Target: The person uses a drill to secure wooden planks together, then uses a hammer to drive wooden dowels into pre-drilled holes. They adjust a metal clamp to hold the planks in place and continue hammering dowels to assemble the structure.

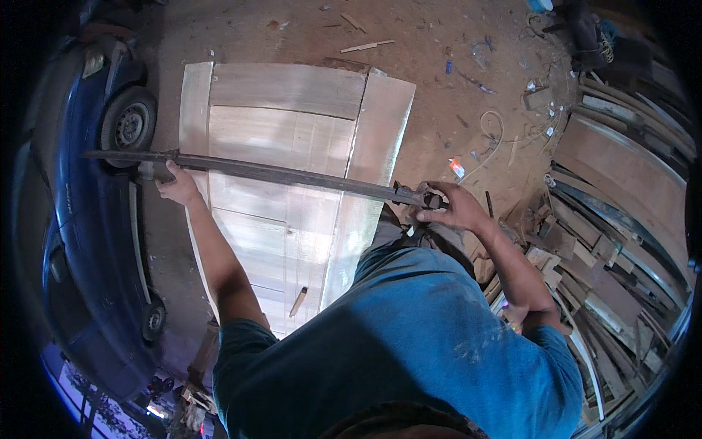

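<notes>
A long dark metal bar clamp spans the width of a pale wooden panelled door, which lies below it. My left hand is closed around the clamp near its left end, by the sliding jaw, just past the door's left edge. At the other end, my right hand curls its fingers around the clamp's screw head, beyond the door's right edge. Whether the jaws touch the door's edges, I cannot tell. Lower on the door rests a small narrow tool with a dark end.
A blue car stands close along the left. On the right lie stacked boards and offcuts. The dirt floor carries wood scraps, litter and a pale looped cord. My legs are beside the door's right edge.
</notes>
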Action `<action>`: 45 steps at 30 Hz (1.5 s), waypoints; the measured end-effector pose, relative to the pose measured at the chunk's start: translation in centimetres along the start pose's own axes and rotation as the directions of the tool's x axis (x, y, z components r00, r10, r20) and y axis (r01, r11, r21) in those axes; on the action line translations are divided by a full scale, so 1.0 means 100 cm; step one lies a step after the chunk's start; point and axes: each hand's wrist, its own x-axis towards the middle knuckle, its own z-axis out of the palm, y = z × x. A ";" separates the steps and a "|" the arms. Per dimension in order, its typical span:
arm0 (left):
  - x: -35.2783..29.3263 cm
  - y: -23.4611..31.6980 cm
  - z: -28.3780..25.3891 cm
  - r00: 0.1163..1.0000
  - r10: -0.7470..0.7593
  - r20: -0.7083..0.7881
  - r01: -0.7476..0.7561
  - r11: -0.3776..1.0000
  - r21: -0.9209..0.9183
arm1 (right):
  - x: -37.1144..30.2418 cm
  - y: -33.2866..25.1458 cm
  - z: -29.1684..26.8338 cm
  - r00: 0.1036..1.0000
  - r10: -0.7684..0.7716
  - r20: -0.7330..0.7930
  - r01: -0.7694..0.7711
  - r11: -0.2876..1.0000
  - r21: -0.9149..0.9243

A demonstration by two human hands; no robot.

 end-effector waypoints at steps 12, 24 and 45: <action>0.073 -0.015 -0.003 0.450 -0.168 0.877 0.526 0.843 -0.109 | 0.008 0.026 0.054 0.981 0.149 0.121 -0.187 0.882 0.433; 0.074 -0.028 0.001 0.366 -0.103 0.925 0.698 0.687 -0.200 | 0.008 0.043 0.070 0.975 0.178 0.136 -0.224 0.791 0.570; 0.107 0.062 0.088 0.295 0.107 0.949 0.725 0.622 -0.296 | 0.082 0.023 -0.012 0.947 0.312 -0.071 -0.275 0.908 0.317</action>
